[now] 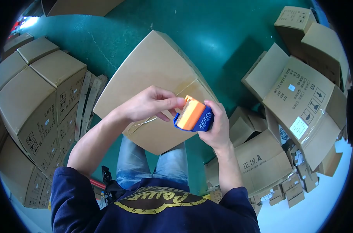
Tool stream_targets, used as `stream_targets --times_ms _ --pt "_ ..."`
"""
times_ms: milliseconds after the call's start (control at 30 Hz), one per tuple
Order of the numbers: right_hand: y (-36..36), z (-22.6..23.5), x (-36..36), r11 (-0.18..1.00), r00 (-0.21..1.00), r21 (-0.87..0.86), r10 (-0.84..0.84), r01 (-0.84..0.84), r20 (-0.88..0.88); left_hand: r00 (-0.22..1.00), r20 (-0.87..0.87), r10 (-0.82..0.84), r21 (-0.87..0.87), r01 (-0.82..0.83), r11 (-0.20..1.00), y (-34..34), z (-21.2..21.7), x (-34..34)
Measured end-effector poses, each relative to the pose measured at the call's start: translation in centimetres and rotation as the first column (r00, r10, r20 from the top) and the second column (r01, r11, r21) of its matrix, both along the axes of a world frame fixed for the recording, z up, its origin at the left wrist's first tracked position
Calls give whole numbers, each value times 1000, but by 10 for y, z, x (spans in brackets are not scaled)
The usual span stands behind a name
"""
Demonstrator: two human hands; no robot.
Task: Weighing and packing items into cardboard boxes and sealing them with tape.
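Looking down, I saw my right hand [217,126] wrapped around the blue and orange tape gun [193,115], fingers pressed on its right side. My left hand [147,104] pinched the gun's far edge with thumb and fingers. The gun hung just above a closed box [153,73] on the green floor [223,35]. More boxes [33,89] stood left and right.

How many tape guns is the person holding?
1. The blue and orange tape dispenser is held between the left hand and right hand, above the closed cardboard box. Others may be hidden among the boxes.
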State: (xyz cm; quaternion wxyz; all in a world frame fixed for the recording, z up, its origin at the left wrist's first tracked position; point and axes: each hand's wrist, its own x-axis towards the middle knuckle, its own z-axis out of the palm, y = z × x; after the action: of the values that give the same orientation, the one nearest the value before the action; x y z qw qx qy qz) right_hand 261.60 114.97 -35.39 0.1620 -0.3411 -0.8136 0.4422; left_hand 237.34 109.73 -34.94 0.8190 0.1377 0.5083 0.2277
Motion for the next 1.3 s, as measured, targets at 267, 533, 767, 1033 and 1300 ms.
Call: stream_targets --times_ms 267,533,767,1033,1300 --pt "17 -11 -58 988 960 121 -119 91 252 916 -400 36 136 20 991 19 -23 -24" --pt "65 -16 -68 983 866 -7 -159 184 474 688 -726 0 144 152 978 103 -60 -154" --pt "64 -15 -53 971 802 -70 -147 229 579 801 -579 -153 -37 162 986 119 -83 -146" --pt "78 -11 -63 981 726 -127 -17 143 687 881 -419 -221 -201 147 968 103 -105 -146" --pt "80 -13 -64 988 717 -125 22 91 697 806 -372 -460 -356 333 873 124 -113 -152"
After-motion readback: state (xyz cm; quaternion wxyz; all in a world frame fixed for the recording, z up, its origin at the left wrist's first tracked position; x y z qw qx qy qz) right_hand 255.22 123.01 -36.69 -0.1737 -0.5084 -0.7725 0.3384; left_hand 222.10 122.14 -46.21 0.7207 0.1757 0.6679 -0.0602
